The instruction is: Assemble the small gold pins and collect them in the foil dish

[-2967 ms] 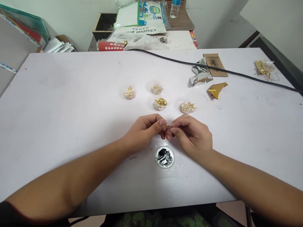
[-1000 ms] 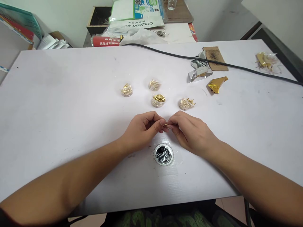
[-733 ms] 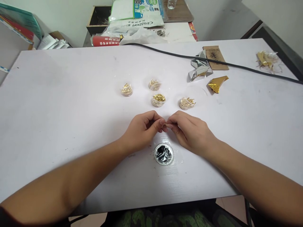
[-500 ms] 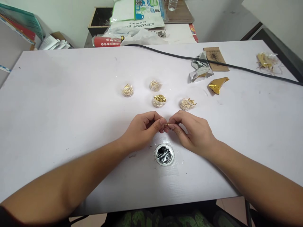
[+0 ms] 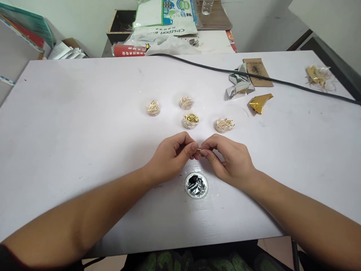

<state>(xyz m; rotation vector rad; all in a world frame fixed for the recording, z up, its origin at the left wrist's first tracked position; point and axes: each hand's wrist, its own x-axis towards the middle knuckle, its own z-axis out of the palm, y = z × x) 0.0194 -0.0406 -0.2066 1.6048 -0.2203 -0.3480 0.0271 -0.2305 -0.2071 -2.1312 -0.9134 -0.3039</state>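
Observation:
My left hand (image 5: 172, 158) and my right hand (image 5: 229, 160) meet fingertip to fingertip above the white table (image 5: 70, 124). Both are closed in a pinch on a tiny gold pin (image 5: 199, 150) held between them. Just below the hands a round metal dish (image 5: 196, 185) holds dark silvery parts. Beyond the hands stand several small clear dishes of gold pins: one at the left (image 5: 153, 108), one at the back (image 5: 186, 102), one in the middle (image 5: 191, 120), one at the right (image 5: 223, 125).
A black cable (image 5: 254, 77) crosses the far right of the table. Silver foil (image 5: 239, 84), a gold foil scrap (image 5: 259, 102), a brown card (image 5: 257, 67) and a clear bag of gold bits (image 5: 317, 75) lie at the right. Boxes, bags and papers (image 5: 163, 22) sit behind the table.
The hands have stayed together, pinching the small gold pin, with only slight shifts of the fingers. The view has tilted a little.

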